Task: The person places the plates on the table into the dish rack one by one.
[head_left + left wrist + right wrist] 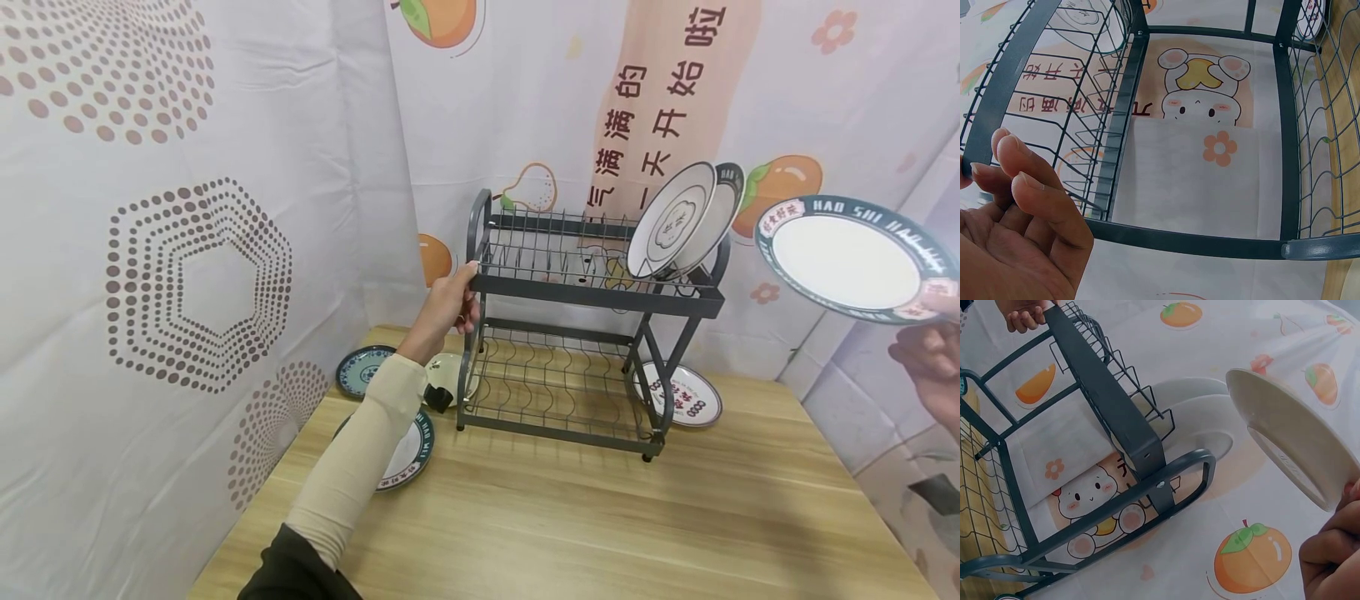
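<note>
In the head view my left hand (452, 298) holds the front left corner of the upper tier of a dark two-tier dish rack (585, 293). From the left wrist, the fingers (1041, 194) bend in beside the rack's rail. My right hand (933, 354), partly cut off by the frame edge, pinches the rim of a white plate (847, 258) with a green lettered border. That plate is raised to the right of the rack. The right wrist view shows its pale underside (1291, 437). Two dishes, a white dish (672, 218) in front, lean at the upper tier's right end.
A patterned plate (693, 396) lies on the wooden table (600, 517) behind the rack's right leg. Left of the rack are a blue-green plate (362, 371), a pale dish (447, 375) and a green-rimmed plate (411, 454) partly under my left arm. Printed curtains (247, 100) hang around the table.
</note>
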{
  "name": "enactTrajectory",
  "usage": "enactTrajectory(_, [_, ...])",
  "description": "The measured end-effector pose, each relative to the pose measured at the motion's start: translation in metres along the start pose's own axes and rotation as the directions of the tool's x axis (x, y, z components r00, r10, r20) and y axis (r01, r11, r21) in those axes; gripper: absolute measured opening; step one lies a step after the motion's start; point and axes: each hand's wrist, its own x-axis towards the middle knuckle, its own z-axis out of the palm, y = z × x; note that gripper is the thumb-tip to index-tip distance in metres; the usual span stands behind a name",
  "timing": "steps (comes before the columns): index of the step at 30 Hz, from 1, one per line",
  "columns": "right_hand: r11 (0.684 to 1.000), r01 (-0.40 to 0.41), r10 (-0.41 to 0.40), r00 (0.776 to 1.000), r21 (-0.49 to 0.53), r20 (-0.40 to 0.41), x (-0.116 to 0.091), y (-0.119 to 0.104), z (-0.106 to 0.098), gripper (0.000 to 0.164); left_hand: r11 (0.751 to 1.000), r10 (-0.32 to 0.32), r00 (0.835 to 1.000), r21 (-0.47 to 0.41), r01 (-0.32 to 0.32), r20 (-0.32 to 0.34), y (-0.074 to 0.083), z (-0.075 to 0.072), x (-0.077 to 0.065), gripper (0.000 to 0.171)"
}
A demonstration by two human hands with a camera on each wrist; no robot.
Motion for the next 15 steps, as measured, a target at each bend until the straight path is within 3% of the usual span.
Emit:
enactTrajectory(2, [0.999, 0.011, -0.011, 1.0, -0.032, -0.003, 0.003, 0.002, 0.003, 0.064, 1.0, -0.001, 1.0, 0.0, 0.001, 0.001, 0.0, 0.0, 0.0, 0.056])
enactTrajectory(7, [1.0, -0.006, 0.006, 1.0, -0.001, 0.028, 0.008, 0.005, 0.009, 0.064, 1.0, 0.008, 1.0, -0.002, -0.008, 0.0, 0.0, 0.0, 0.0, 0.055])
enactTrajectory(12, [1.0, -0.002, 0.004, 0.988, -0.011, 0.157, 0.012, 0.011, 0.007, 0.05, 1.0, 0.018, 1.0, -0.002, -0.018, -0.001, -0.001, 0.001, 0.001, 0.055])
enactTrajectory(15, [0.999, 0.014, -0.005, 0.985, -0.048, 0.171, 0.018, 0.012, 0.011, 0.047, 1.0, 0.021, 1.0, -0.006, -0.021, 0.001, -0.002, 0.001, 0.001, 0.055])
